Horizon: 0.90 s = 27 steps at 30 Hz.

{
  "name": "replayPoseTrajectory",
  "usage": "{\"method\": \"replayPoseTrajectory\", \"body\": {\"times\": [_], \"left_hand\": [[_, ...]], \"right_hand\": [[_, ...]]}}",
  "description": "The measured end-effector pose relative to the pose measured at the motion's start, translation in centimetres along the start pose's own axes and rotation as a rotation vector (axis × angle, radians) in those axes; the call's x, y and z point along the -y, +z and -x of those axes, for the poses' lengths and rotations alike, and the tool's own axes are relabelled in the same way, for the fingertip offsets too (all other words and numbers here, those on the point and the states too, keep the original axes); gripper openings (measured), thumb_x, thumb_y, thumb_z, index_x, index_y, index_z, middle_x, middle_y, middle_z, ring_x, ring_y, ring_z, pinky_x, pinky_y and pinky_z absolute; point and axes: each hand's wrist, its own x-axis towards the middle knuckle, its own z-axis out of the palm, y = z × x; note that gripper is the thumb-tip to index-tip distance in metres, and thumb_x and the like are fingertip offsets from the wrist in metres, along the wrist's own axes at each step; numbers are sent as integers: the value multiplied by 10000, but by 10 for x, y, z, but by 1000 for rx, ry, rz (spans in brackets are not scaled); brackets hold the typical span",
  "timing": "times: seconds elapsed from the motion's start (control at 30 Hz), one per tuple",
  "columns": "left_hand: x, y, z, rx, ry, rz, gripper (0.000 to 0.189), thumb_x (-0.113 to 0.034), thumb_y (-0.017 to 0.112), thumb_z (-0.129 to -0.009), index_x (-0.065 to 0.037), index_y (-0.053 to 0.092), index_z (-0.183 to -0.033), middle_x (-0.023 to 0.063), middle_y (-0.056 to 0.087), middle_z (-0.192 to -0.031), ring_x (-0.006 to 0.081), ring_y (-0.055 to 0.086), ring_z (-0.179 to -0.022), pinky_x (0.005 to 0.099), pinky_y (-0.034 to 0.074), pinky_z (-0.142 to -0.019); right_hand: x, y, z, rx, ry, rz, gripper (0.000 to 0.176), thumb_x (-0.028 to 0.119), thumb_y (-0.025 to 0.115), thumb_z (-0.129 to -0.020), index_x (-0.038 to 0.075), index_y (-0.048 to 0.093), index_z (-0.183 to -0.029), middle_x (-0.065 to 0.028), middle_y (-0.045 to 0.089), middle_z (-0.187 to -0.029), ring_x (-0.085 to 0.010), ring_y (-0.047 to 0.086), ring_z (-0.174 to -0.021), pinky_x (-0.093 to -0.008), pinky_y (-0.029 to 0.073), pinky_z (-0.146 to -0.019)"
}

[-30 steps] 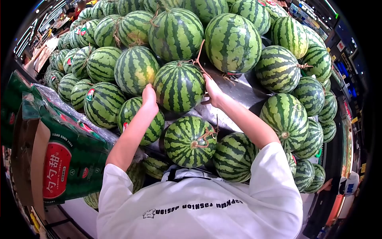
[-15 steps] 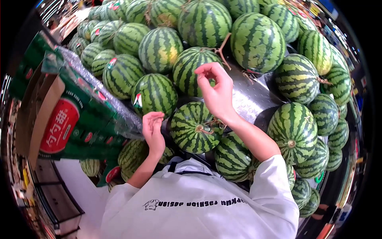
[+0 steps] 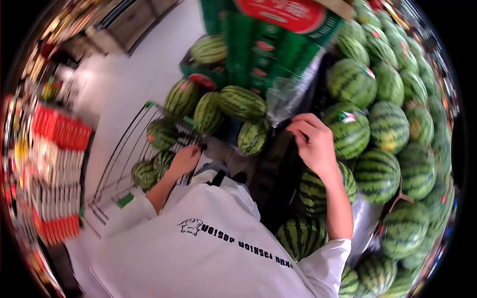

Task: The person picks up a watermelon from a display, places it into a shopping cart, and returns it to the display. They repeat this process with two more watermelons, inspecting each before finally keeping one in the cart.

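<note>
My left hand is low at the wire rim of a shopping cart, fingers loose and holding nothing I can see. Striped watermelons lie in the cart. My right hand hangs in the air with its fingers curled and empty. It is just left of a watermelon with a red and green sticker on the big watermelon pile. My white shirt fills the bottom of the view.
A green carton with a red label and clear plastic wrap stands above several watermelons on the floor. Red-stocked shelves line the left. A pale floor aisle runs up the left.
The view has swung left from the pile to the cart. My left hand dropped to the cart rim. My right hand came away from the pile, still empty.
</note>
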Motion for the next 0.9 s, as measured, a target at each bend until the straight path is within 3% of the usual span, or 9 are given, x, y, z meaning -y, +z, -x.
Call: {"method": "replayPoseTrajectory", "body": {"times": [0.1, 0.17, 0.23, 0.33, 0.43, 0.57, 0.7, 0.73, 0.9], "left_hand": [[36, -4, 27, -120, -79, -37, 282, -272, 532, -877, -44, 626, -1015, 177, 623, -1024, 360, 598, -983, 439, 481, -865], [54, 5, 42, -175, -172, -1, 462, -324, 560, -873, -24, 541, -1224, 216, 521, -1222, 390, 545, -1078, 428, 450, -932], [78, 15, 56, -280, -172, -109, 508, -336, 568, -869, -17, 511, -1260, 214, 508, -1245, 396, 525, -1108, 441, 444, -948], [108, 12, 78, -292, -251, -106, 554, -364, 576, -861, -11, 501, -1281, 212, 529, -1226, 394, 514, -1130, 456, 444, -951], [155, 25, 82, -94, -435, -23, 583, -393, 571, -861, -11, 497, -1296, 228, 548, -1198, 398, 526, -1118, 459, 450, -943], [222, 79, 86, 57, -343, 102, 512, -428, 533, -873, -13, 532, -1171, 231, 592, -1121, 398, 593, -1019, 509, 486, -877], [227, 81, 103, -22, -168, 128, 398, -240, 543, -876, -27, 509, -1211, 208, 623, -1027, 404, 618, -936, 502, 506, -814], [224, 75, 110, -80, -136, 114, 363, -166, 539, -867, -38, 525, -1206, 201, 626, -996, 376, 627, -930, 490, 511, -780], [235, 87, 110, -140, -111, 205, 283, -176, 526, -879, -66, 581, -1134, 182, 651, -956, 379, 641, -871, 487, 518, -737]], "right_hand": [[4, 16, -7, 104, 15, 101, 288, -163, 521, -717, 1, 642, -921, -148, 626, -946, -339, 636, -797, -372, 513, -716], [-10, 24, -2, 230, -34, 127, 313, -167, 511, -718, 2, 641, -948, -154, 623, -917, -337, 633, -781, -377, 510, -706], [-7, 35, 2, 383, 98, 134, 288, -134, 524, -751, 5, 638, -976, -166, 622, -903, -357, 625, -784, -397, 506, -703], [-9, 59, 8, 629, 66, 310, 214, -45, 559, -815, 26, 645, -998, -180, 626, -910, -402, 609, -824, -448, 499, -711], [0, 106, 6, 742, 51, 293, 225, -33, 564, -809, 38, 649, -1005, -184, 629, -912, -407, 613, -834, -453, 507, -724], [47, 201, -2, 791, 48, 224, 221, 28, 564, -832, 54, 647, -1036, -186, 631, -938, -411, 606, -855, -467, 506, -739], [80, 307, 0, 873, -24, 21, 179, 68, 581, -851, 11, 648, -1007, -208, 640, -902, -401, 612, -852, -449, 493, -754], [84, 331, 2, 937, -20, 9, 205, 64, 577, -850, 2, 644, -1034, -216, 636, -930, -395, 613, -861, -439, 495, -771], [77, 442, 30, 851, -207, -33, 349, 103, 576, -863, 31, 571, -1205, -215, 585, -1150, -413, 555, -1057, -437, 463, -912]]}}
